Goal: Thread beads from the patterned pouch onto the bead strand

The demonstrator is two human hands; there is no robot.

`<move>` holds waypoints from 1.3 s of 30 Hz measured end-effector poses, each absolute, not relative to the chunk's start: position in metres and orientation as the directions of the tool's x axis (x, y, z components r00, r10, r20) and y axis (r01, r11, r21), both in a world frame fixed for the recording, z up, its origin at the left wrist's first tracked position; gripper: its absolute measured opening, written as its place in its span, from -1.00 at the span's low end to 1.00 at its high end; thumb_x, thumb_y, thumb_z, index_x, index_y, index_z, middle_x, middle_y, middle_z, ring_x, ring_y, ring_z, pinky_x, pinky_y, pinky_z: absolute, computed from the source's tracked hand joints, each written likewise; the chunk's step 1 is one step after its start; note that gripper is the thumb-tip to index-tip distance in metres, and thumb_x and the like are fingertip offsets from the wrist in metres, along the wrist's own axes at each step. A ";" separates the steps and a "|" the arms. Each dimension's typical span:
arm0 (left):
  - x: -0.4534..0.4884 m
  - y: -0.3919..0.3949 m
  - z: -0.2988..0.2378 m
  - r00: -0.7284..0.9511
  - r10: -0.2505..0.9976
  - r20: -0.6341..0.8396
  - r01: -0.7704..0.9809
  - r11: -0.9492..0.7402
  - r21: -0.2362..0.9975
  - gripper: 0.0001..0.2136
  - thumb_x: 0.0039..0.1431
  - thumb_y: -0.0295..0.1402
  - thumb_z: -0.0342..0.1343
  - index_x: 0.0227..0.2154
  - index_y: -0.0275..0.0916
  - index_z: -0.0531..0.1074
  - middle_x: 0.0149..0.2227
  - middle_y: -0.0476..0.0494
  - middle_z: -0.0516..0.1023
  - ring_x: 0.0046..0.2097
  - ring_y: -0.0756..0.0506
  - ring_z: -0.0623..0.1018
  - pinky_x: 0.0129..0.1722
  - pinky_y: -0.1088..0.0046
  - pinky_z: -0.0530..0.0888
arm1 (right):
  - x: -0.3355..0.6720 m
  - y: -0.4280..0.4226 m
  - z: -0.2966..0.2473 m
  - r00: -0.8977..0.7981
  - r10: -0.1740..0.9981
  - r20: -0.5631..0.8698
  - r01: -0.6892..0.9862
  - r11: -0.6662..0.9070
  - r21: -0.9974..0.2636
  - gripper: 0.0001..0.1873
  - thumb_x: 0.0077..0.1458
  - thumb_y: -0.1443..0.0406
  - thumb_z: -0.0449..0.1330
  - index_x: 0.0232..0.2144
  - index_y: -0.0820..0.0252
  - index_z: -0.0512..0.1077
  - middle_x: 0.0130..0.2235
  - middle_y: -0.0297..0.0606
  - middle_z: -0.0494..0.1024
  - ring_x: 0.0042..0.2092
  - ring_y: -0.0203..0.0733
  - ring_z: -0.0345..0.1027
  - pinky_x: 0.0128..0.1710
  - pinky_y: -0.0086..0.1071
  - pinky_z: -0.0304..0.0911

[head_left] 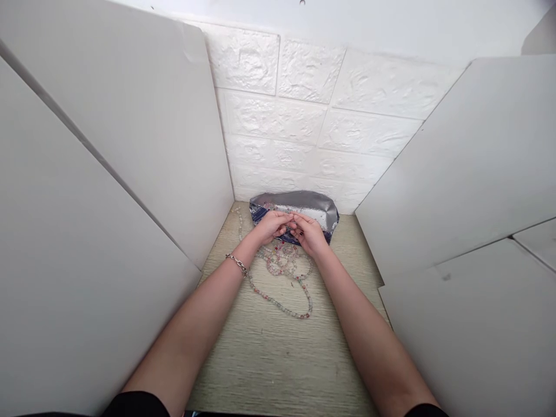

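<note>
My left hand (271, 226) and my right hand (309, 234) meet at the far middle of the pale wooden table (269, 353), fingers pinched together on a strand of small beads (284, 263). The strand runs down from my fingers into a tangled pile and a long loop of pink, clear and green beads lying on the table. A silver chain bracelet (237, 263) sits on my left wrist. Just behind my hands lies a grey and blue pouch (299, 207) with a white patterned panel.
White boards (130, 174) stand on the left and on the right (469, 191), closing in a narrow strip of table. A white brick-textured wall (313, 127) shuts off the back. Another bead strand (238, 223) trails along the left board's foot.
</note>
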State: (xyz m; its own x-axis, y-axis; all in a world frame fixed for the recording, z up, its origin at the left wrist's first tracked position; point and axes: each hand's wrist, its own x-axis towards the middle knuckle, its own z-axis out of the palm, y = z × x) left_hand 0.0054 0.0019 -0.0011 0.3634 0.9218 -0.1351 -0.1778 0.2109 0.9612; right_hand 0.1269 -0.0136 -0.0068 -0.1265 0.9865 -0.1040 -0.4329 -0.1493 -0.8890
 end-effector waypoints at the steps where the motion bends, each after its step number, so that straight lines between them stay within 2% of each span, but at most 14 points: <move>1: 0.005 0.002 -0.001 0.361 0.922 -0.141 -0.174 0.215 0.961 -0.78 -0.09 -0.28 0.09 -0.52 -0.40 0.40 -0.56 -0.09 0.46 -0.72 0.22 0.18 -0.77 0.67 0.01 | 0.127 -0.013 -0.007 -0.101 0.991 -0.087 -0.380 -0.119 -0.917 -0.73 -0.26 0.24 0.21 -0.41 0.24 0.43 -0.60 -0.42 0.40 -0.60 -0.47 0.15 -0.60 -0.56 0.13; 4: 0.005 0.002 0.000 0.372 0.916 -0.148 -0.175 0.226 0.958 -0.76 -0.11 -0.26 0.10 -0.50 -0.40 0.41 -0.53 -0.12 0.48 -0.73 0.22 0.20 -0.77 0.66 0.00 | 0.129 -0.011 -0.007 -0.039 0.999 -0.020 -0.188 -0.027 -0.982 -0.69 -0.23 0.21 0.17 -0.36 0.24 0.44 -0.57 -0.39 0.43 -0.61 -0.44 0.15 -0.60 -0.51 0.14; 7: 0.004 0.004 0.000 0.387 0.908 -0.160 -0.183 0.246 0.952 -0.73 -0.13 -0.23 0.12 -0.48 -0.40 0.42 -0.49 -0.15 0.50 -0.73 0.22 0.20 -0.79 0.67 -0.05 | 0.130 -0.011 -0.006 -0.002 0.998 0.060 0.011 0.060 -0.998 -0.68 -0.18 0.21 0.13 -0.32 0.24 0.45 -0.45 -0.31 0.50 -0.52 -0.35 0.26 -0.49 -0.43 0.21; 12: 0.003 0.008 -0.004 0.392 0.903 -0.175 -0.215 0.275 0.937 -0.71 -0.15 -0.22 0.13 -0.46 -0.39 0.42 -0.50 -0.16 0.50 -0.74 0.23 0.17 -0.79 0.68 -0.05 | 0.133 -0.014 0.001 -0.035 0.960 0.279 0.320 0.275 -0.906 -0.71 -0.09 0.25 0.05 -0.32 0.22 0.46 -0.28 -0.26 0.51 -0.26 -0.22 0.34 -0.22 -0.35 0.19; 14: 0.003 0.008 -0.004 0.407 0.896 -0.179 -0.225 0.288 0.931 -0.72 -0.14 -0.23 0.13 -0.44 -0.40 0.42 -0.50 -0.18 0.50 -0.74 0.23 0.17 -0.79 0.69 -0.05 | 0.134 -0.015 0.004 -0.068 0.949 0.309 0.392 0.310 -0.866 -0.71 -0.06 0.24 0.01 -0.35 0.22 0.47 -0.31 -0.27 0.52 -0.28 -0.20 0.34 -0.25 -0.37 0.18; 19: 0.001 0.006 0.001 0.450 0.871 -0.200 -0.229 0.328 0.916 -0.74 -0.11 -0.28 0.12 -0.41 -0.42 0.42 -0.54 -0.17 0.49 -0.75 0.23 0.14 -0.80 0.69 -0.07 | 0.137 -0.015 0.011 -0.093 0.939 0.330 0.506 0.330 -0.797 -0.67 -0.02 0.22 -0.04 -0.52 0.28 0.46 -0.51 -0.30 0.47 -0.46 -0.26 0.27 -0.45 -0.45 0.12; 24: -0.002 0.004 0.006 0.516 0.829 -0.217 -0.298 0.411 0.861 -0.74 -0.08 -0.23 0.08 -0.43 -0.37 0.38 -0.55 -0.12 0.45 -0.73 0.23 0.15 -0.81 0.73 -0.10 | 0.138 -0.017 0.019 -0.185 0.871 0.455 0.614 0.464 -0.638 -0.69 0.01 0.26 -0.05 -0.47 0.26 0.47 -0.52 -0.28 0.46 -0.48 -0.30 0.23 -0.46 -0.46 0.07; 28: -0.006 0.004 0.007 0.581 0.786 -0.211 -0.375 0.489 0.787 -0.73 -0.04 -0.17 0.01 -0.43 -0.31 0.35 -0.58 -0.03 0.37 -0.71 0.20 0.17 -0.82 0.72 -0.14 | 0.136 -0.021 0.025 -0.263 0.803 0.535 0.638 0.561 -0.528 -0.71 0.01 0.29 -0.04 -0.35 0.21 0.47 -0.48 -0.26 0.47 -0.45 -0.31 0.24 -0.41 -0.46 0.09; 31: -0.007 0.004 0.007 0.599 0.778 -0.188 -0.402 0.496 0.770 -0.76 -0.04 -0.19 0.00 -0.44 -0.29 0.33 -0.60 0.00 0.34 -0.70 0.18 0.19 -0.82 0.71 -0.13 | 0.135 -0.022 0.026 -0.263 0.790 0.553 0.615 0.579 -0.535 -0.70 0.01 0.29 -0.03 -0.30 0.21 0.46 -0.43 -0.24 0.48 -0.42 -0.30 0.26 -0.36 -0.45 0.11; 36: -0.007 0.003 0.009 0.599 0.776 -0.197 -0.390 0.497 0.775 -0.82 -0.05 -0.27 0.02 -0.44 -0.29 0.33 -0.56 -0.02 0.36 -0.69 0.18 0.18 -0.80 0.68 -0.12 | 0.133 -0.023 0.027 -0.173 0.843 0.510 0.479 0.524 -0.704 -0.74 -0.03 0.26 0.00 -0.36 0.12 0.47 -0.40 -0.28 0.49 -0.36 -0.26 0.27 -0.30 -0.40 0.13; 38: -0.006 0.002 0.011 0.585 0.785 -0.204 -0.367 0.480 0.797 -0.85 -0.06 -0.31 0.03 -0.47 -0.31 0.32 -0.58 0.00 0.32 -0.70 0.20 0.14 -0.80 0.69 -0.12 | 0.131 -0.022 0.027 -0.061 0.906 0.419 0.349 0.413 -0.841 -0.77 -0.06 0.25 0.02 -0.43 0.14 0.47 -0.45 -0.31 0.47 -0.38 -0.25 0.26 -0.30 -0.38 0.15; 39: -0.006 0.002 0.011 0.578 0.790 -0.206 -0.352 0.469 0.810 -0.86 -0.07 -0.32 0.04 -0.49 -0.31 0.32 -0.62 0.03 0.28 -0.71 0.21 0.11 -0.79 0.69 -0.12 | 0.130 -0.021 0.026 -0.002 0.949 0.314 0.229 0.306 -0.924 -0.80 -0.08 0.26 0.04 -0.46 0.16 0.46 -0.52 -0.33 0.44 -0.44 -0.27 0.24 -0.34 -0.38 0.16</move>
